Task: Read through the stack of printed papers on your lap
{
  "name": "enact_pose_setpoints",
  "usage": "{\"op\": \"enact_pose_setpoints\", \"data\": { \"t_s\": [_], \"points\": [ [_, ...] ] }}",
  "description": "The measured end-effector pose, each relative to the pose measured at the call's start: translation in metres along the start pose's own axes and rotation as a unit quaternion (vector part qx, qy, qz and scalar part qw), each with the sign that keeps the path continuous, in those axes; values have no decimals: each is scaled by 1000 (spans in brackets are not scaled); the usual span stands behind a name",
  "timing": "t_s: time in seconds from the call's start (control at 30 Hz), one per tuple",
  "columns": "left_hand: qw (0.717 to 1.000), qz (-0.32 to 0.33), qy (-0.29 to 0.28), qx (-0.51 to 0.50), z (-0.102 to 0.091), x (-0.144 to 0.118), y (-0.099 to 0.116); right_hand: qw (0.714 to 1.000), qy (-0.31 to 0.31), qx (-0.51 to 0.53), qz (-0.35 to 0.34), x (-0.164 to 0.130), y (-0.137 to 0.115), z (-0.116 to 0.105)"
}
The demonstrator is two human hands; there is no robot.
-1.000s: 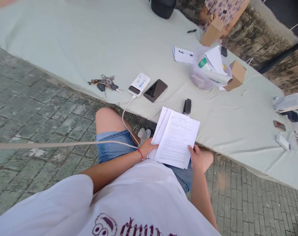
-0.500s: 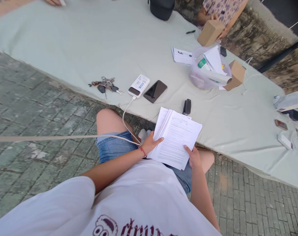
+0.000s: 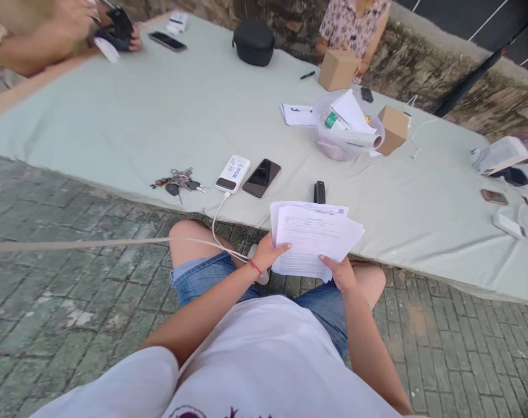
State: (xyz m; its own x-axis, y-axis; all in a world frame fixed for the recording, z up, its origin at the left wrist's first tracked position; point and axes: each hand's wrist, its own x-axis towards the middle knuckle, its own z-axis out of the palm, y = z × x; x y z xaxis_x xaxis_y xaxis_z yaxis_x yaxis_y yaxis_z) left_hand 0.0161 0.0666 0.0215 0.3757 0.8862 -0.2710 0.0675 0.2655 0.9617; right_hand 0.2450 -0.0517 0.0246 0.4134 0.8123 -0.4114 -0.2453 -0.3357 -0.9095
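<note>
You have the sheaf of printed papers (image 3: 313,232) in front of you, above your lap, its far edge overlapping the near edge of the cloth-covered counter (image 3: 390,220) in the head view. The sheets are fanned unevenly, corners sticking out on the right side and along the top. Your left grip (image 3: 268,252) is closed on the papers' left edge, thumb lying on the top sheet; your right grip (image 3: 339,273) is closed on their lower right part, thumb also on top. A red bracelet (image 3: 255,267) circles your left wrist, just left of the papers.

Right beyond the papers' far edge is a black stapler (image 3: 319,192), its near end hidden by the sheets. Beyond the papers to the left lies a dark phone (image 3: 262,177), then a white power bank (image 3: 233,174) with a white cable (image 3: 215,217) plugged in, then a bunch of keys (image 3: 179,182) further left.

Farther beyond the papers, to the right, stands a translucent tub (image 3: 333,150) filled with papers and other items, with a cardboard box (image 3: 393,130) just beside it. Well beyond the papers sit a black case (image 3: 254,43) and a person in a floral top (image 3: 355,26), behind another carton (image 3: 338,69).
</note>
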Motion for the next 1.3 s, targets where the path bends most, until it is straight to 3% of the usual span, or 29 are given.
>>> {"op": "enact_pose_setpoints", "data": {
  "t_s": [0.27,0.37,0.43,0.63,0.83,1.03,1.17,1.3],
  "points": [
    [977,211,-11,11,17,33,113,959,51,-58,-274,26,-101,8],
    [964,260,-40,28,14,43,143,948,33,-39,-315,36,-127,6],
    [962,265,-59,38,8,49,152,949,18,-43,-311,40,-135,0],
    [959,241,-98,114,-9,63,132,958,-2,-64,-281,51,-129,-20],
    [951,193,-156,183,2,71,93,962,-28,-100,-252,58,-118,-16],
    [948,238,-100,188,14,65,79,957,-31,-121,-262,58,-109,-8],
    [956,223,-85,168,14,61,67,955,-22,-140,-260,60,-99,-6],
    [968,216,-30,126,15,61,51,949,0,-157,-273,63,-91,-4]
  ]
}}
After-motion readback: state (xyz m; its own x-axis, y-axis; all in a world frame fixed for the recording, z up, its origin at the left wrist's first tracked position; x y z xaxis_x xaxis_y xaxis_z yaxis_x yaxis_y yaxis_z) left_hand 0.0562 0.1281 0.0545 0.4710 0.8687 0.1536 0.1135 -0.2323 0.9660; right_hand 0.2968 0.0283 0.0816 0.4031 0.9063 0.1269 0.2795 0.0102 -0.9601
